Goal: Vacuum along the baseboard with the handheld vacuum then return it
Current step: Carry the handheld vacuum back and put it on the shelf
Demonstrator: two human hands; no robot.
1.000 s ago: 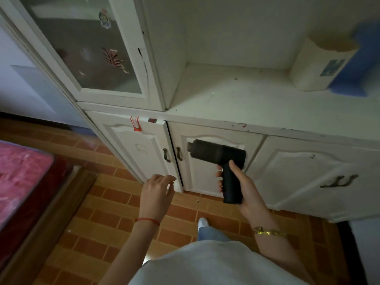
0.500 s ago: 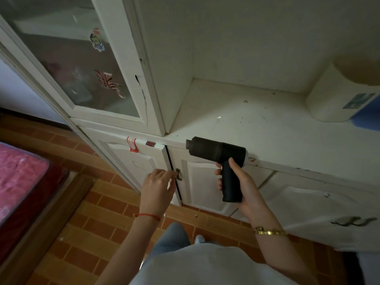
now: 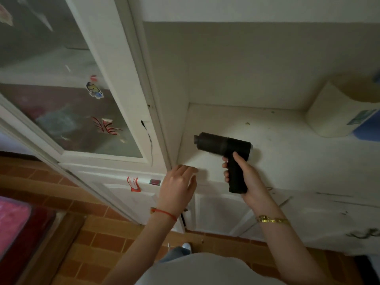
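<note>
The black pistol-shaped handheld vacuum (image 3: 223, 146) is held upright over the white cabinet counter (image 3: 287, 153), its nozzle pointing left. My right hand (image 3: 245, 177) is wrapped around its grip, with a gold bracelet on the wrist. My left hand (image 3: 177, 187) hovers at the counter's front left corner, fingers spread and blurred, holding nothing; a red string circles its wrist. The foot of the cabinet meets the floor (image 3: 216, 236) below my arms.
A tall cabinet with a glass door (image 3: 67, 99) carrying stickers stands on the left. A cream container (image 3: 337, 112) and something blue (image 3: 368, 130) sit at the counter's right. Lower cabinet doors (image 3: 222, 212), brick-pattern floor tiles (image 3: 98, 243) and a pink-covered bed (image 3: 14, 223) lie below.
My right hand has lifted the vacuum from in front of the lower doors up to above the counter. My left hand rose to the counter's corner. The view tilted upward.
</note>
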